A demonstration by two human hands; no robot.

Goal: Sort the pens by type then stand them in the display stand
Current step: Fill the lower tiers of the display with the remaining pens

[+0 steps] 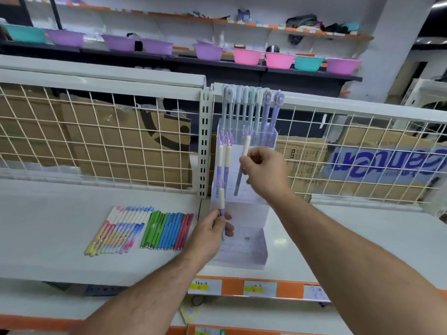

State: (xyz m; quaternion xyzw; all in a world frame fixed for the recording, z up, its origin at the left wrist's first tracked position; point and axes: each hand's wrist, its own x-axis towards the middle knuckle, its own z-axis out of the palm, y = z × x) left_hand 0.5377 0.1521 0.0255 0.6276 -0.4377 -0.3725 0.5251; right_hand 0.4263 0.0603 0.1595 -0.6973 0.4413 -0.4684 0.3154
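Left forearm comes in from the lower left, angled up toward the display stand point(251, 247), wrist about straight. Left hand point(212, 232) sits low at the stand's front left corner, fingers curled and thumb closed around the lower barrel of a purple pen point(221, 201) with a cream grip. That pen stands close to upright, its top overlapping the lower ends of two matching purple pens point(223, 155) that are in the stand's left side. Right arm reaches from the lower right, stretched further and higher. Right hand point(263, 170) is level with the stand's middle tier, back of the hand toward me, thumb and fingers pinching a second pen point(238, 182) partway along its length. Cream grip and purple top show above the fingers, and the greyish barrel hangs below, leaning slightly to the left. I cannot tell whether its lower end touches the stand or hangs clear. The stand is clear plastic, stepped, and set on the white shelf point(60, 213) against the upright post. Its back row holds tall pale pens point(251, 105) with rounded caps in grey, blue, green and lilac. To the left of the stand, flat on the shelf, lie two neat batches side by side: pastel pens point(116, 228) with white caps, then green, blue and red pens point(167, 229). Behind the wire grid point(96, 136) I see cardboard boxes point(125, 151). On a far shelf there are coloured basins point(249, 55).
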